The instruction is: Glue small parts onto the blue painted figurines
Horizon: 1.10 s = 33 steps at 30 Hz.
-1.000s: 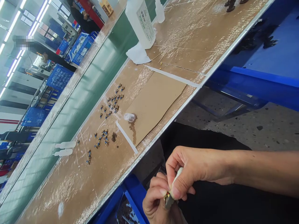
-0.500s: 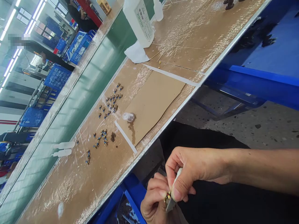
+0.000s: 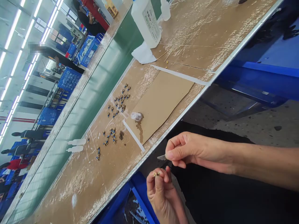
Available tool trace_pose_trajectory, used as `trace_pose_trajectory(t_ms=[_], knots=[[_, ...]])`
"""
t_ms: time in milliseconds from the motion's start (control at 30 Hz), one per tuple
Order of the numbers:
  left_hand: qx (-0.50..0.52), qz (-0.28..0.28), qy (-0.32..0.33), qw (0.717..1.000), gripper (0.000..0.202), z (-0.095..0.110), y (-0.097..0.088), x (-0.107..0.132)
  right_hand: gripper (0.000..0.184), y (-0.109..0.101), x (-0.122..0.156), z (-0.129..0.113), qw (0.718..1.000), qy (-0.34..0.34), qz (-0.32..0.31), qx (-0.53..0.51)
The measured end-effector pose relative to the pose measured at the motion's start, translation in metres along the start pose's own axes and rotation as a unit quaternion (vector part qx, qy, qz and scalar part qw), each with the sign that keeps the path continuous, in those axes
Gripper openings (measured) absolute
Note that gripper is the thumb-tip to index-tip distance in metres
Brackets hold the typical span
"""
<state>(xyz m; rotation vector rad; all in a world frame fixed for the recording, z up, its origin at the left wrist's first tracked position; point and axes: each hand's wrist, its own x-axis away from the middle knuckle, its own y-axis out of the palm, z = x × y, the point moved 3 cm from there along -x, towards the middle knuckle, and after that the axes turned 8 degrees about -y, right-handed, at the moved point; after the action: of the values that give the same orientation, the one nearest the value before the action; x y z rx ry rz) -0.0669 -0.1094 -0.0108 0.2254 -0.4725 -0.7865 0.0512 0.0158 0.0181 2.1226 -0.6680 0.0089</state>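
Left hand (image 3: 161, 190): grip closed on small gold-coloured piece (image 3: 156, 174), off near edge of table (image 3: 93, 185). Right hand (image 3: 190, 151): grip pinching thin blade (image 3: 161, 157). From remote post I see blade on piece's far side, just apart; long axis roughly left–right, tip left.

Printing on the white jug's (image 3: 142, 24) label (image 3: 151, 22) cannot be read clearly.
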Motion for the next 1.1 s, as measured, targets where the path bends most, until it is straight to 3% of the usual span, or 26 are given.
trace_pose_trajectory(t_ms=[367,633,1100], knots=[[0.030,0.043,-0.026,0.998,0.015,-0.004,-0.005,-0.001,0.017,0.006,-0.007,0.019,0.998,0.028,-0.019,0.051],[-0.057,-0.040,0.083,0.994,0.010,0.006,-0.003,0.000,0.018,0.010,-0.007,0.023,0.996,0.066,-0.052,0.038],[-0.099,-0.095,0.134,0.981,0.008,0.011,0.003,0.002,0.012,0.013,-0.004,0.023,0.993,0.084,-0.084,0.020]])
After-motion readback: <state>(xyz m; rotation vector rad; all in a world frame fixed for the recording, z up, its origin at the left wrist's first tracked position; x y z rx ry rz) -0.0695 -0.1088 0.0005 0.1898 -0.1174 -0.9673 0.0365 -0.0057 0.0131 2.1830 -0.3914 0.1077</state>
